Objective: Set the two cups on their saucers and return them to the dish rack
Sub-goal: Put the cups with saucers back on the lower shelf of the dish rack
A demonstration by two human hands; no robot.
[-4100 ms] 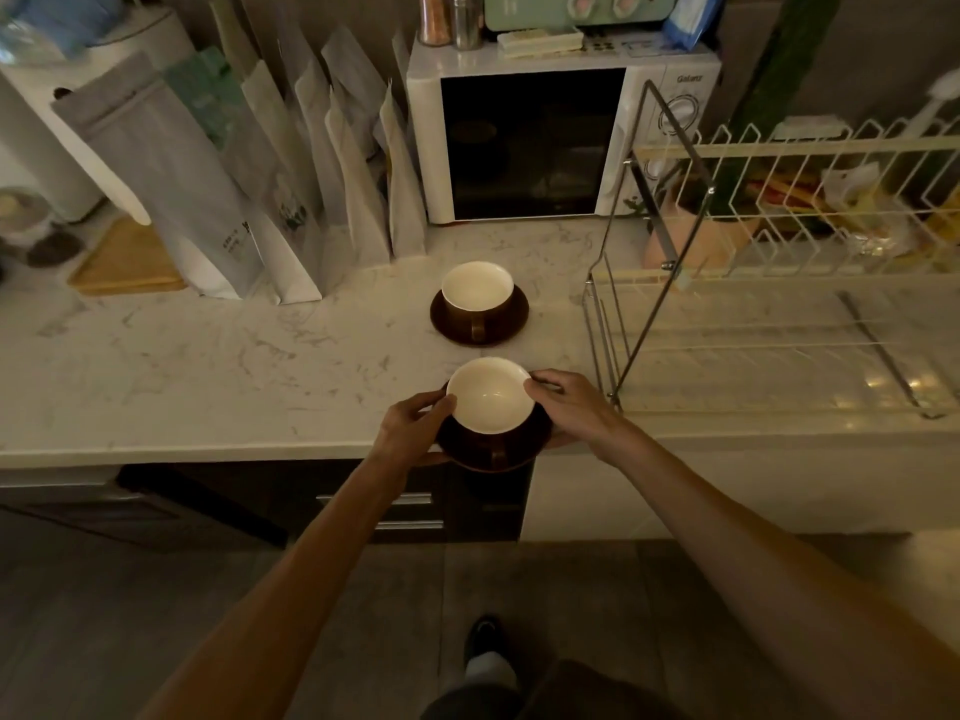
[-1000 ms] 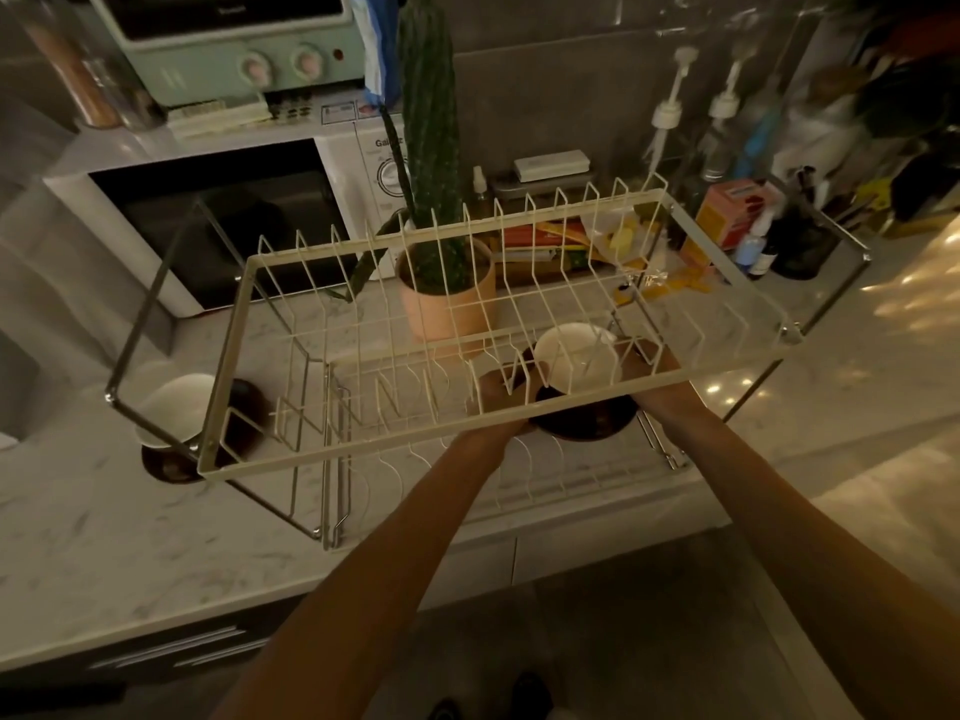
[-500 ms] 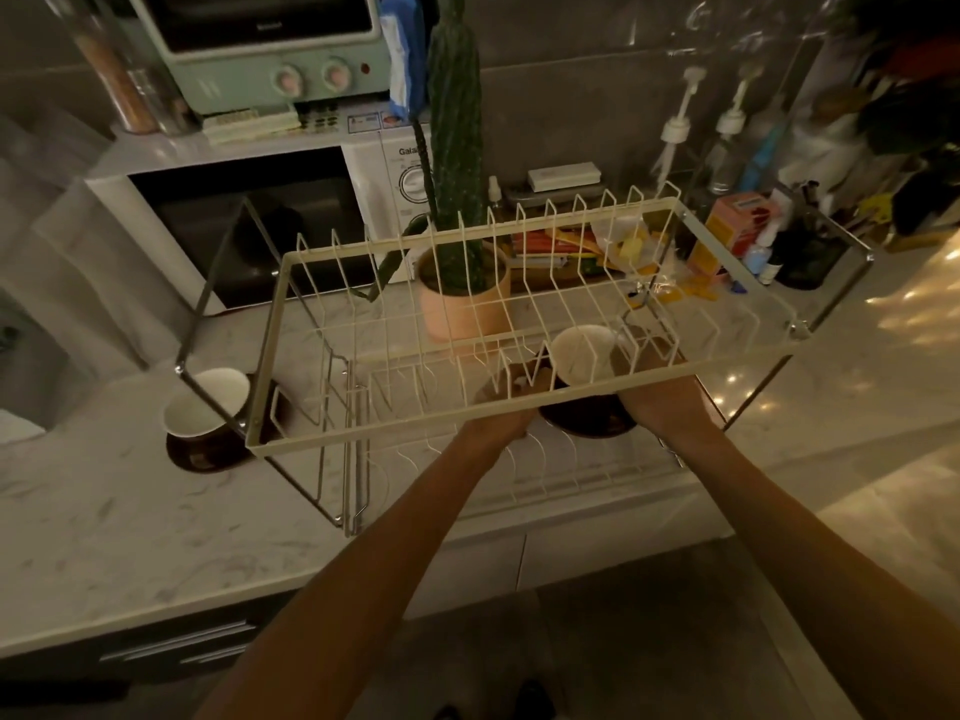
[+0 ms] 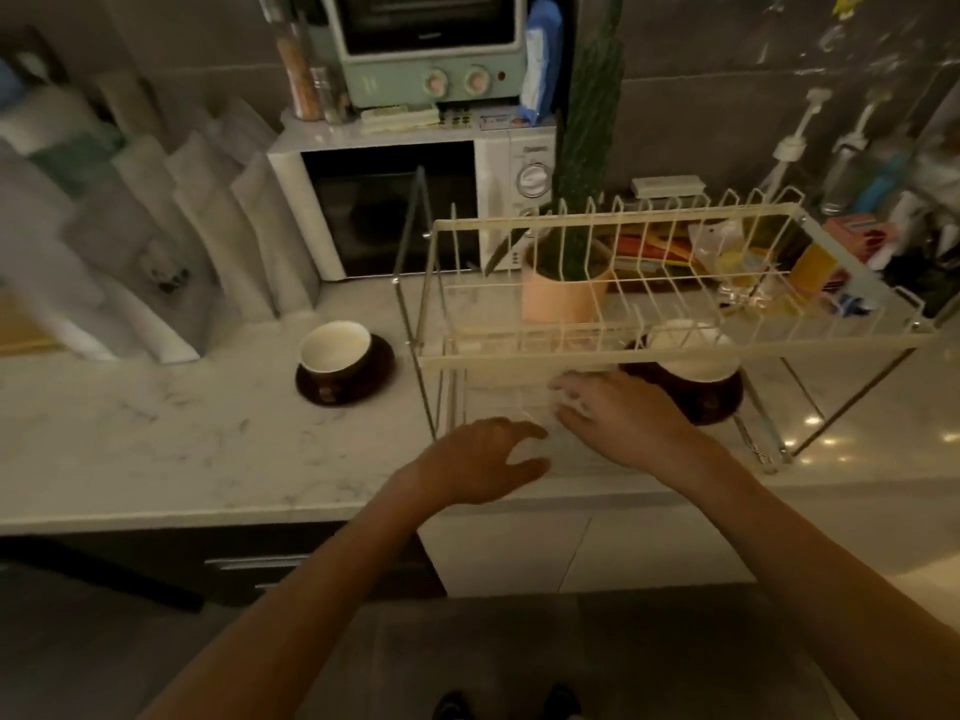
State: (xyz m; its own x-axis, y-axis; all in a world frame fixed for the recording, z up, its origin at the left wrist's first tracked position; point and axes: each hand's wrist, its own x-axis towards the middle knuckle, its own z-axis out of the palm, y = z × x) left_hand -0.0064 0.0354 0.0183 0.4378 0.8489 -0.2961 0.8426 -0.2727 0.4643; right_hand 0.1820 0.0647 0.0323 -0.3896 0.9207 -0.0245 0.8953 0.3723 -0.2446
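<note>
While both my hands are hanging over the front edge of the tabletop, neither grip is holding anything. My left hand is hovering just before the rack, its grip spread, thumb and fingers apart and loosely bent. My right hand is reaching in under the rack's upper tier, fingers relaxed and somewhat blurred, grip likewise spread.

One cup is sitting on its saucer on the lower level of the rack, toward the right, partly hidden behind the upper tier's front rail; my right hand is lying near it but apart. The other cup is standing on its saucer on the tabletop, just left of the rack's left edge. Bare marble is stretching in front of and to the left of that pair. Behind it a microwave is standing, and bags are leaning at the back left. A cactus is showing through the rack's wires.
</note>
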